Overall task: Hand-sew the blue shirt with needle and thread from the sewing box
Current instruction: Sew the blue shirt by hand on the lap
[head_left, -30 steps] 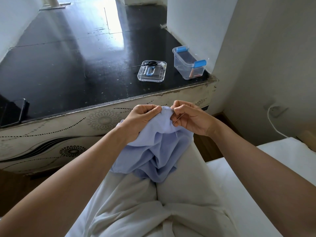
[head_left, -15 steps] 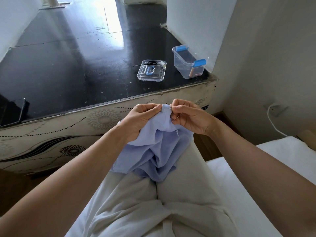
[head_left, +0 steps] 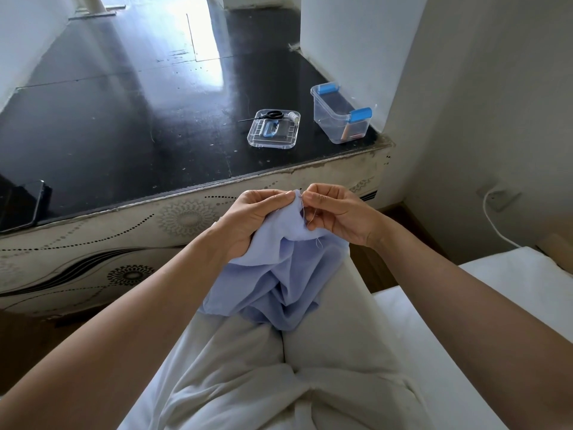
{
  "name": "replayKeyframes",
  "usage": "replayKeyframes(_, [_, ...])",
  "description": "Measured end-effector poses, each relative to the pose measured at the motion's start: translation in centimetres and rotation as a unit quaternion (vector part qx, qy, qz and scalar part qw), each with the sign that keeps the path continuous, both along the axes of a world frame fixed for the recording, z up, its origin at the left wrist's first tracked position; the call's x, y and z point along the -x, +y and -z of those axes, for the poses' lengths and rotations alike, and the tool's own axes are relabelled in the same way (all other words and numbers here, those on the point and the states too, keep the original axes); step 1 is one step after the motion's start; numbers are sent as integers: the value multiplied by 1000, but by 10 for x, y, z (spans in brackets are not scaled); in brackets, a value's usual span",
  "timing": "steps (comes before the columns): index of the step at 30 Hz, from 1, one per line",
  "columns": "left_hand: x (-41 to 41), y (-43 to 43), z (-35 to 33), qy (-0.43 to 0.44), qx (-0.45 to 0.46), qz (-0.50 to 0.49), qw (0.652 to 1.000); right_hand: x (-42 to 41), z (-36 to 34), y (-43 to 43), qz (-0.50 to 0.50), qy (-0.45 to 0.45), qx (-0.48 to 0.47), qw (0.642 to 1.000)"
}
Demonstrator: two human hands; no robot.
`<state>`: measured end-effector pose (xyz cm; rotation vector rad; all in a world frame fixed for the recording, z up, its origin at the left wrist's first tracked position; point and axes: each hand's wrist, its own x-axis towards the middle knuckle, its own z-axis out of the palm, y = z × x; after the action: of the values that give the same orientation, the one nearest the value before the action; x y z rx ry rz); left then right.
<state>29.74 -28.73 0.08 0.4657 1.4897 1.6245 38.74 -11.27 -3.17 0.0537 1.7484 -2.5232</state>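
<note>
View from my head cam, looking down at my lap. The blue shirt (head_left: 279, 274) lies bunched over my pale trousers, its top edge lifted between both hands, the rest hanging in loose folds.

My left hand (head_left: 251, 218) grips the shirt's upper left part, fingers curled round a wad of cloth, thumb pressed along the raised edge. My right hand (head_left: 338, 215) meets that edge from the shirt's right side, thumb and forefinger pinched tight together, other fingers curled. I take it the pinch holds the needle, but it's too fine to make out. A pale thread (head_left: 312, 214) trails from the pinch down across the cloth.

Handling, my judgement: fabric is thin, light, v. soft, no stiffness, so it sags and shifts unless held taut. Best hold is right beside the stitch line, both sides, as now. The needle is prob. slippery and easy to drop, and the thread may snag in folds.

Beyond the shirt, on a dark table (head_left: 124, 119): clear sewing box (head_left: 341, 119) w/ blue clips, its lid (head_left: 274, 131) carrying scissors (head_left: 269, 114) and a spool (head_left: 293, 117).
</note>
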Motion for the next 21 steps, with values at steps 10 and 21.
replayKeyframes(10, [1,3,7,-7,19,-27,999,1,8,0,63,14,-110,992])
replayKeyframes(21, [0,7,9,36,91,-94,991,4,8,-3,201,31,-234,951])
